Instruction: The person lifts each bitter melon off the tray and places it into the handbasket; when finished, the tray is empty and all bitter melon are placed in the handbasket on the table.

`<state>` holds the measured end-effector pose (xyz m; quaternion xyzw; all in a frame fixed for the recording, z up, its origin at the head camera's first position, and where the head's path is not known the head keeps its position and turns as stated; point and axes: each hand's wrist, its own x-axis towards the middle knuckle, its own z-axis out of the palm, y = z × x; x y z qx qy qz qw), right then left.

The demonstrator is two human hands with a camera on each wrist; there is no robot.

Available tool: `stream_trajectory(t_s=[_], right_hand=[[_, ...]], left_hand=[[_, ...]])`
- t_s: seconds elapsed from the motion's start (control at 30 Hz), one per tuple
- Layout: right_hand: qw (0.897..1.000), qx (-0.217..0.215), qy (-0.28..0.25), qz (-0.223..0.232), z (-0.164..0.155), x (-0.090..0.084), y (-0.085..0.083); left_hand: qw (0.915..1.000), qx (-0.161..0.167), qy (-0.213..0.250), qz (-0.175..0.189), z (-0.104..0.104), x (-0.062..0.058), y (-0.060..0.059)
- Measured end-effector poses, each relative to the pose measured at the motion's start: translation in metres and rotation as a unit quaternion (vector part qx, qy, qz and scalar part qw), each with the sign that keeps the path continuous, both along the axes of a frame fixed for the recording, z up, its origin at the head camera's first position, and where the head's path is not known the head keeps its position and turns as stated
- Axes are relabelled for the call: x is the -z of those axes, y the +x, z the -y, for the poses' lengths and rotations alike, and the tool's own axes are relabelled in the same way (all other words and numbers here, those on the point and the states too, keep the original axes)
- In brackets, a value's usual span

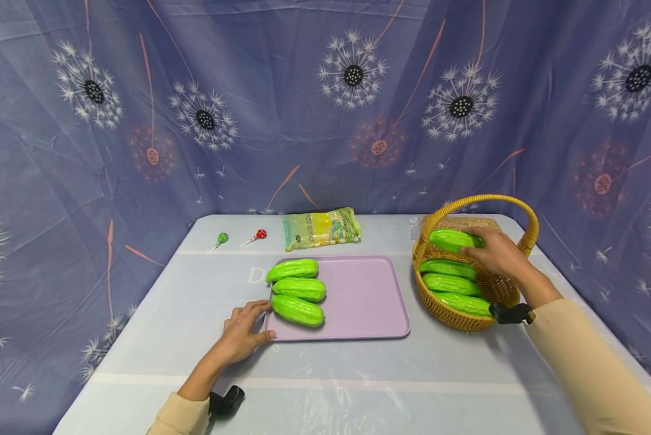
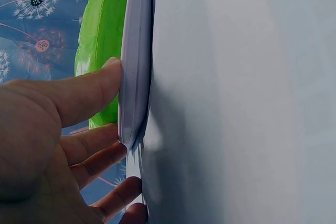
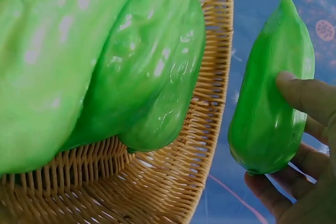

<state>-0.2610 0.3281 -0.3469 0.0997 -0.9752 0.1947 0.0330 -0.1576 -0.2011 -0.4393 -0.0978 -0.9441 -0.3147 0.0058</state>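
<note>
Cloth (image 1: 282, 84) printed with dandelions hangs at 12 o'clock, behind the pale table (image 1: 195, 368) before you. Your woven basket (image 1: 458, 322), with its tall arched handle, stands at 3 o'clock from the lilac tray (image 1: 363, 299), which lies flat on the table. Just beyond the tray, near its 12 o'clock, lies a yellow-green packet (image 1: 322, 229); a brown packet (image 1: 456, 222) lies behind the basket, at its 12 o'clock. Your left hand (image 1: 243, 332) touches the tray's 8 o'clock corner, thumb and fingers apart. Your right hand (image 1: 499, 254) is clamped on 1 green gourd (image 1: 449, 240), holding it clear of the others at the basket's 12 o'clock side. Inside the basket, 3 basket gourds (image 1: 452, 284) lie side by side. Another 3, the tray gourds (image 1: 298, 290), line up along the tray's 9 o'clock side. At 10 o'clock from the tray lie 2 lollipops: a red lollipop (image 1: 261, 234) and, farther out, a green lollipop (image 1: 223, 238).
</note>
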Motion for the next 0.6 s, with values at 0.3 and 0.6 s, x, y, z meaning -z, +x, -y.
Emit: stream_trajectory(t_s=[0.3,0.6], right_hand=[[0.999,0.009,-0.003,0.035,-0.003,0.008,-0.017],[0.999,0.016,0.015,0.046,-0.005,0.013,-0.029]], left_hand=[[1.0000,0.000,-0.001,0.003,0.001,0.001,-0.001],[1.0000,0.002,0.000,-0.006,0.000,0.001,-0.002]])
